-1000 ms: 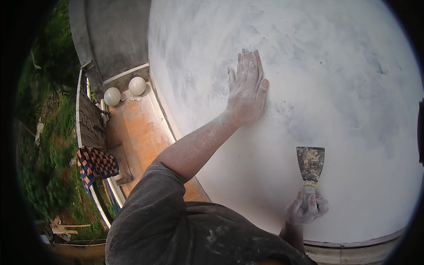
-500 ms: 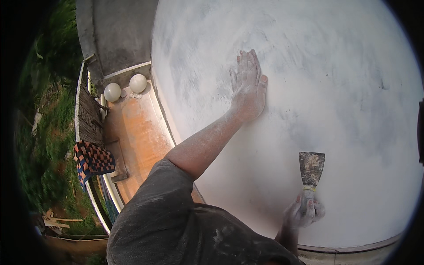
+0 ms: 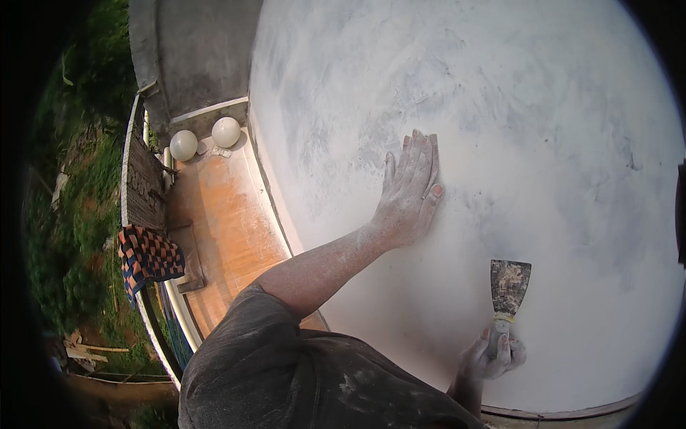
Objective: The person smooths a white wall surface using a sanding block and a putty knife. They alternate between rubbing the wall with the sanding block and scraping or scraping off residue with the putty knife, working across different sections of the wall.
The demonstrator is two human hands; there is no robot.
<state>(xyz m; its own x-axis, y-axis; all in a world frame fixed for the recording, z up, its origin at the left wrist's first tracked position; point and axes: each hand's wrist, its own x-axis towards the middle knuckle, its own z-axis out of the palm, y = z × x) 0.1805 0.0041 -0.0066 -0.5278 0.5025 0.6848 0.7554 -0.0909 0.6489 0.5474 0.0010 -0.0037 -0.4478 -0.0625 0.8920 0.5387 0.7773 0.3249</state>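
My left hand (image 3: pixel 411 193) lies flat against a white, dusty wall (image 3: pixel 557 207) that has bluish-grey patches. Its fingers point upward and stretch out. A thin, straight grey edge shows at the fingertips; whether a flat sheet lies under them I cannot tell. Lower and to the right, my right hand (image 3: pixel 493 355) is wrapped round the handle of a putty knife (image 3: pixel 509 286). The wide, stained blade points up, in front of the wall. Yellow material circles the neck of the knife. White powder coats both hands.
To the left runs an orange-tiled balcony floor (image 3: pixel 229 236), with two pale round globes (image 3: pixel 226 132) at its far end by a grey wall (image 3: pixel 204 53). A checked cloth (image 3: pixel 148 259) hangs on the railing (image 3: pixel 139 168). Greenery lies beyond.
My left hand has slid down the wall and slightly right, staying flat. My right hand still grips the putty knife, which sits slightly lower in view.
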